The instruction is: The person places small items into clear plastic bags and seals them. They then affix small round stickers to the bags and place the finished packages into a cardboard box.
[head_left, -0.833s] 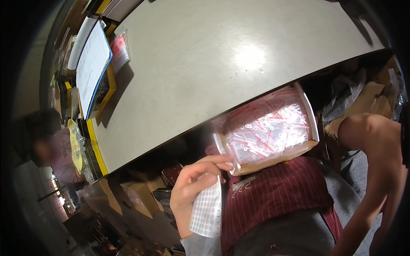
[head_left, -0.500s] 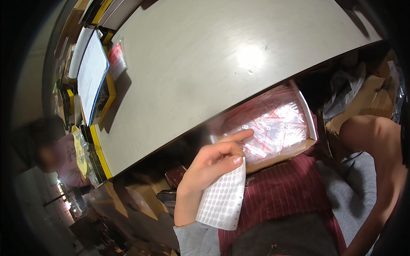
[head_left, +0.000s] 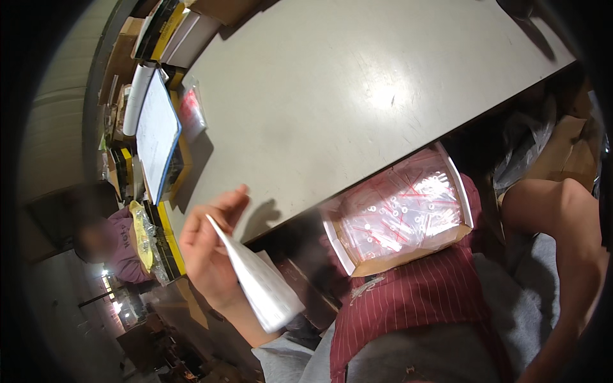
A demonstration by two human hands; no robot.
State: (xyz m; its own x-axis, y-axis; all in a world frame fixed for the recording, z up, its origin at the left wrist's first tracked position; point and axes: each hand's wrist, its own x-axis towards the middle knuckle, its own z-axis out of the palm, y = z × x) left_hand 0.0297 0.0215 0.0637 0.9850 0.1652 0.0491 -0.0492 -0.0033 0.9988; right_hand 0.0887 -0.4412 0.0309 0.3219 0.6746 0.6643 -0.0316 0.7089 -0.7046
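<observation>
My left hand [head_left: 214, 246] is raised over the table's near edge at the left, and is somewhat smeared by motion. Its thumb and fingers are closed on a white sticker sheet [head_left: 262, 281], which is curled and turned nearly edge-on. To the right, an open cardboard box [head_left: 463, 185] sits at my lap against the table edge. Clear plastic bags with red lines [head_left: 402, 214] fill it, and small round white stickers show on several of them. My bare right arm [head_left: 568, 217] is bent at the right side; its hand is out of view.
The grey table [head_left: 306, 121] spans the top. At its left stand a blue-edged clipboard [head_left: 158, 134] with paper and a red-and-clear plastic packet [head_left: 193, 110]. Another person [head_left: 118, 242] is beyond the left end. Cardboard and clear plastic [head_left: 527, 143] lie at the right.
My left hand has moved left, away from the box, carrying the sticker sheet, which has turned from face-on to nearly edge-on. The box's near left corner is now uncovered.
</observation>
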